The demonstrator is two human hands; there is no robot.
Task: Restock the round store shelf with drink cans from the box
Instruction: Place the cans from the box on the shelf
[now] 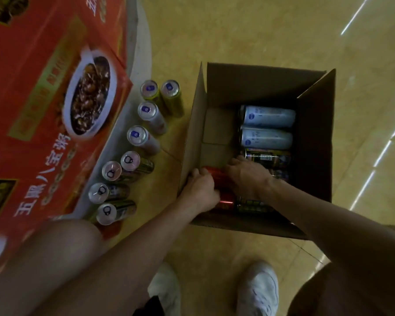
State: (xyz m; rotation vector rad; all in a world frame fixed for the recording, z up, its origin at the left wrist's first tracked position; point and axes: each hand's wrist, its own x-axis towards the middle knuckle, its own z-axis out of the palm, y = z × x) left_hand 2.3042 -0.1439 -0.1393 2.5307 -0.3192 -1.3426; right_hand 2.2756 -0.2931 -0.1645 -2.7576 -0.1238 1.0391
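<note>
**Two hands on one can inside the box**

Both hands reach into the open brown cardboard box [196,124] standing on the tan floor [260,30]. The left hand [198,190] has its fingers [201,173] curled round a red metal drink can [219,179] lying at the box's near left corner. The right hand [249,176] lies over the same can's other side, fingers bent down; their tips are hidden, so its hold cannot be told. Two pale cans [268,116] and several dark cans [267,156] lie behind, partly covered by the right wrist. Eight upright cans [136,135] line the pale round store shelf [139,53], cut off at left. Blur smears the labels.
</note>
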